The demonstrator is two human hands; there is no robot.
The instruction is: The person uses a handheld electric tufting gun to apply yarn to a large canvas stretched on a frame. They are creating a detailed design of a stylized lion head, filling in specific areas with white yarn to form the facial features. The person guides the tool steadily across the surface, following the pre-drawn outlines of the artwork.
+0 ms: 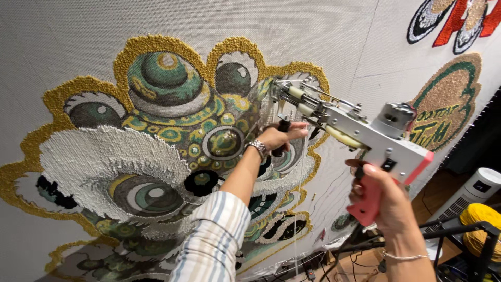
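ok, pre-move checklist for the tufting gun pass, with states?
1. Right hand gripped on the pink handle: ok.
2. Left hand on the front black grip: ok.
3. Tufting gun tip against the backing cloth: ok, tip meets the cloth by the gold outline.
4. Yarn feeding to the needle: cannot tell.
5. Striped sleeve away from the gun's moving parts: ok.

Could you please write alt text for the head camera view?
A person's two hands hold a tufting gun against stretched cloth: right hand on its pink grip, left hand on its front handle. A gold-edged lion-mask design is tufted there.
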